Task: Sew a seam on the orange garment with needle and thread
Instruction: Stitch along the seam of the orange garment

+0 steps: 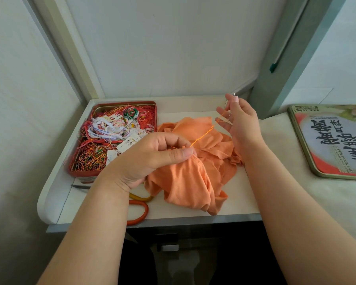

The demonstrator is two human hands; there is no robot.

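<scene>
Count: two hands, one needle, one orange thread in use, one orange garment, one open tin, one tin lid, one pair of scissors.
Left hand (152, 159): near the middle of the view; thumb and fingers pinch a fold of the orange garment (191, 175) right where the thread comes out.
Right hand (239, 118): at about 2 o'clock from the left hand, lifted above the cloth; thumb and first finger pinch the needle, the other fingers spread loosely.
Needle (231, 103): thin and silver, standing almost straight up, tip end up at 12 o'clock; only parts of it show.
Thread (206, 134): orange, pulled in a slanted line from the pinched fold up toward 2 o'clock to the right hand.
Garment place: crumpled in a heap on the white shelf (193, 211), just right of the tin.
Tin (154, 112): red, open, at 10 o'clock, full of tangled threads in many colours and small cards.
Scissors (140, 210): orange handles, at 7 o'clock, partly under the left wrist.
Lid (333, 145): at 3 o'clock, lying flat, upside down to the viewer; big Chinese characters, and small words that read "CHINESE MOON CAKE".
</scene>
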